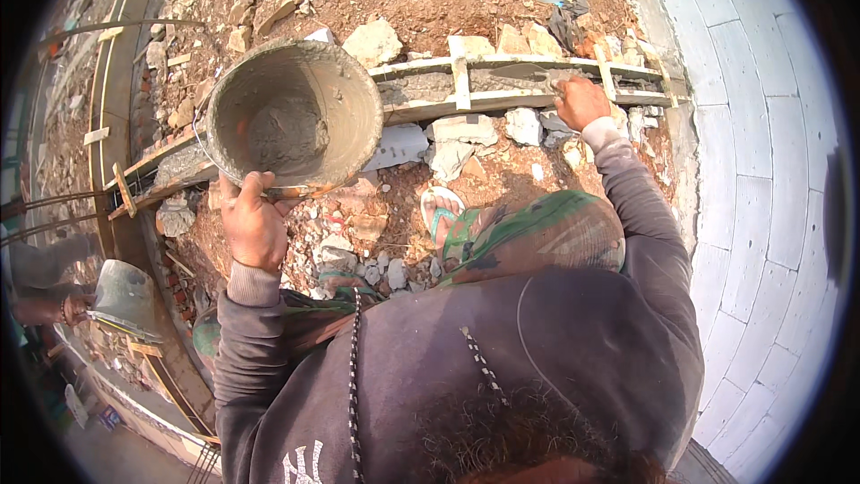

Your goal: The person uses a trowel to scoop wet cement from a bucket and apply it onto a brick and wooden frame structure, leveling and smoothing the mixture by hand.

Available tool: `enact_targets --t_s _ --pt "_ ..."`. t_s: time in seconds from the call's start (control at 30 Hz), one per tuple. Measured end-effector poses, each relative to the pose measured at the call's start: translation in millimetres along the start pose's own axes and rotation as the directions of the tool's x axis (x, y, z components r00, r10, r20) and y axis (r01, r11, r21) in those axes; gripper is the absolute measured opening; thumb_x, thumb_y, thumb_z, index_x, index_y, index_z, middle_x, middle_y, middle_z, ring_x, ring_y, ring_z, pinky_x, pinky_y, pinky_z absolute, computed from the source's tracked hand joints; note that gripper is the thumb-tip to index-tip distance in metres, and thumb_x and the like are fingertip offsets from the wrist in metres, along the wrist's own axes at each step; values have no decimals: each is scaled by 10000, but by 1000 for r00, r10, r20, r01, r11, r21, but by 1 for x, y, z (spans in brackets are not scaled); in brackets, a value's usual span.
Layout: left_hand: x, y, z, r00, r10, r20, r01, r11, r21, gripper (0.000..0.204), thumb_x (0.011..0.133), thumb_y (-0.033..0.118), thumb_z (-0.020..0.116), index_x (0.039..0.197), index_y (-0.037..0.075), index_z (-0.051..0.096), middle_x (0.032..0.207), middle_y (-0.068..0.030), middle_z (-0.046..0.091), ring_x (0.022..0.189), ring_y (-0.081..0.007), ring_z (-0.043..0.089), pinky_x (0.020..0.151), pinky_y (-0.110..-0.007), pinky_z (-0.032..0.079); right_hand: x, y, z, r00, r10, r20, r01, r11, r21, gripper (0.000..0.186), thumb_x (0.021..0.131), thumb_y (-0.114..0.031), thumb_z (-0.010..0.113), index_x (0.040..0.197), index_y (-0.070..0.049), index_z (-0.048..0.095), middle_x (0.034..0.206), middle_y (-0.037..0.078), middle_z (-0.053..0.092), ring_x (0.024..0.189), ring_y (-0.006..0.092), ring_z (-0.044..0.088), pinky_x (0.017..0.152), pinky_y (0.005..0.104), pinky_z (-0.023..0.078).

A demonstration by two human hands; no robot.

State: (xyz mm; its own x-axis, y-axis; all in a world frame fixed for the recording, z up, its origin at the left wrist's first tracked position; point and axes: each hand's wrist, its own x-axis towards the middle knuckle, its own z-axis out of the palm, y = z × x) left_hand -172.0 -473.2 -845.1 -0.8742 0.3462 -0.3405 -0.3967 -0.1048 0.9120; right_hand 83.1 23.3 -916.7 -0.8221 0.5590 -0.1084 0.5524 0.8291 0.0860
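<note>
My left hand (253, 222) grips the near rim of a mortar-coated bucket (356, 116), thumb and fingers closed over its edge. The bucket tilts toward me over the left part of the formwork, and wet grey mortar (285, 130) lies in its bottom. Out to the right, my right hand (582, 102) is closed around a trowel (518, 71); its handle is mostly hidden by the fingers. The trowel's blade points left, over the grey concrete (417, 87) between two wooden form boards (511, 101). Short wooden cross-pieces (460, 72) bridge those boards.
A grey block wall (743, 134) stands along the right. Broken stones (372, 42) and rubble cover the reddish soil on both sides of the formwork. At far left, another person's hand (72, 308) is at a second bucket (125, 294), beside more boards (125, 81) and thin rods.
</note>
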Motion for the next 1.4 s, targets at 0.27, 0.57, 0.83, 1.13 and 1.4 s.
enact_targets --t_s 0.27,0.57,0.83,1.13,1.4 --pt "-12 6 34 1000 -12 -23 13 1000 23 374 1018 96 502 1383 170 471 1063 -68 560 831 -263 674 689 -432 625 47 -57 13 980 -169 107 178 981 -80 223 851 -197 645 993 -73 765 1074 169 743 1068 356 704 942 472 553" --pt "-7 7 14 995 48 92 -46 999 -16 391 995 58 492 1380 123 468 1101 -76 589 911 -215 674 728 -386 644 41 -46 20 946 -122 301 157 983 -92 292 829 -228 706 1065 -58 741 1093 232 731 1064 394 703 945 489 553" --pt "3 29 26 939 289 186 -301 953 41 573 907 -77 516 1469 -29 416 1259 -138 624 1041 -167 648 877 -293 560 -23 -91 -131 929 -364 -70 353 809 470 513 951 -162 645 1428 -1 549 1334 280 623 1247 419 604 1032 424 490" --pt "-13 38 79 822 540 180 -552 833 21 663 913 -78 511 1551 -66 332 1365 -174 589 1171 -209 612 994 -304 505 -27 -269 -164 891 -454 -2 450 882 -139 472 924 -100 593 1386 -17 550 987 160 649 891 332 726 752 449 620" --pt "-15 54 59 849 494 188 -495 868 -41 605 929 -90 510 1517 -58 372 1341 -147 594 1155 -181 597 985 -294 498 -5 -295 -202 717 -492 -494 433 869 -239 405 937 -131 606 1332 -42 605 1018 165 662 919 319 730 777 404 615"
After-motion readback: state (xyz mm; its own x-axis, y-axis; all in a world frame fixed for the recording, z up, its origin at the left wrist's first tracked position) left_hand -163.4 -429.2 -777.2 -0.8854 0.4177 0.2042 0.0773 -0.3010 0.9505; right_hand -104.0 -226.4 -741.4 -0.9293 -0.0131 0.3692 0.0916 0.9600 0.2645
